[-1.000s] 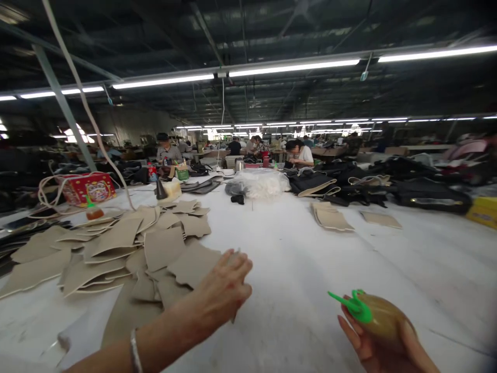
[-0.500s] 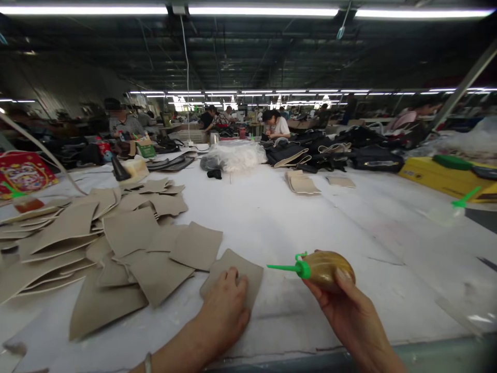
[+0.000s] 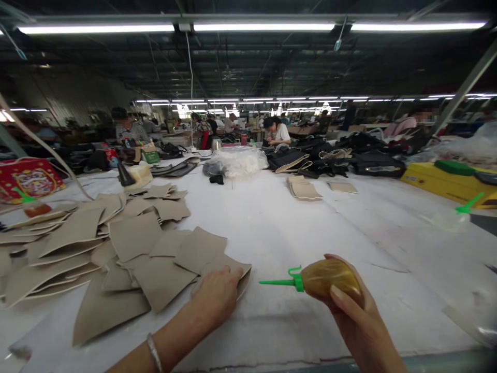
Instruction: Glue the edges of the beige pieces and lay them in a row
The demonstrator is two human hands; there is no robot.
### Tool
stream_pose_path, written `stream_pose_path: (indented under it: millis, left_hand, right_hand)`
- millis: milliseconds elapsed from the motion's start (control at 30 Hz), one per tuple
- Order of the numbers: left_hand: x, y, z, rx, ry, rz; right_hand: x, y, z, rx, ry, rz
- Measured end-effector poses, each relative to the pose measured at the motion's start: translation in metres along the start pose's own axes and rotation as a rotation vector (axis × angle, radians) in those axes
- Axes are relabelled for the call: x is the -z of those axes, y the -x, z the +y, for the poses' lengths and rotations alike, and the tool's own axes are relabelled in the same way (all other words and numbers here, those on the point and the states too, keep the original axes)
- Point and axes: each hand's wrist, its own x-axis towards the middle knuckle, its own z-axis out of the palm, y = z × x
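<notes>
In my right hand (image 3: 351, 303) I hold a squeeze bottle (image 3: 330, 280) of amber liquid. Its thin green nozzle (image 3: 277, 282) points left, with a small green cap hook above. My left hand (image 3: 217, 295) is closed on a beige sheet piece (image 3: 223, 263), whose right side curves up off the table; the thumb is mostly hidden. Left of that hand lies a loose spread of similar beige pieces (image 3: 135, 235), overlapping one another.
The white table (image 3: 272, 228) carries a small beige stack (image 3: 303, 187), clear plastic wrap (image 3: 240, 159) and black bags (image 3: 291, 158). At right are a yellow box (image 3: 435, 181) and another green-nozzled bottle (image 3: 452, 220). A red box (image 3: 31, 178) stands far left. Several people work beyond.
My left hand has shifted left with the beige piece, whose right side now lifts and curves. The bottle is slightly lower and turned nearly level, still in my right hand.
</notes>
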Motion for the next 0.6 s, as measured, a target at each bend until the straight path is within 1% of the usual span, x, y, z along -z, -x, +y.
stream_pose_path:
  millis: [67, 100, 133, 233, 300, 500, 600]
  left_hand:
    - [0.002, 0.003, -0.011, -0.051, 0.067, 0.02]
    - [0.003, 0.004, -0.013, -0.054, 0.091, 0.025]
    - [0.003, 0.005, -0.014, -0.037, 0.104, 0.028]
    - [0.003, 0.004, -0.011, 0.075, 0.089, 0.017]
    - [0.002, 0.004, -0.011, 0.113, 0.069, 0.01]
    - [-0.006, 0.006, -0.025, 0.049, 0.094, 0.032]
    - [-0.006, 0.008, -0.029, 0.045, 0.129, 0.036]
  right_hand:
    - [-0.005, -0.001, 0.001, 0.039, 0.077, -0.018]
    - [-0.008, -0.002, 0.001, 0.064, 0.126, -0.025]
    - [-0.012, -0.003, 0.003, 0.095, 0.189, -0.032]
    - [-0.021, -0.007, 0.008, 0.214, 0.42, -0.061]
    - [-0.026, -0.01, 0.011, 0.282, 0.533, -0.1]
    - [-0.042, -0.019, 0.022, 0.402, 0.704, -0.269]
    - [-0.051, -0.022, 0.025, 0.425, 0.75, -0.339]
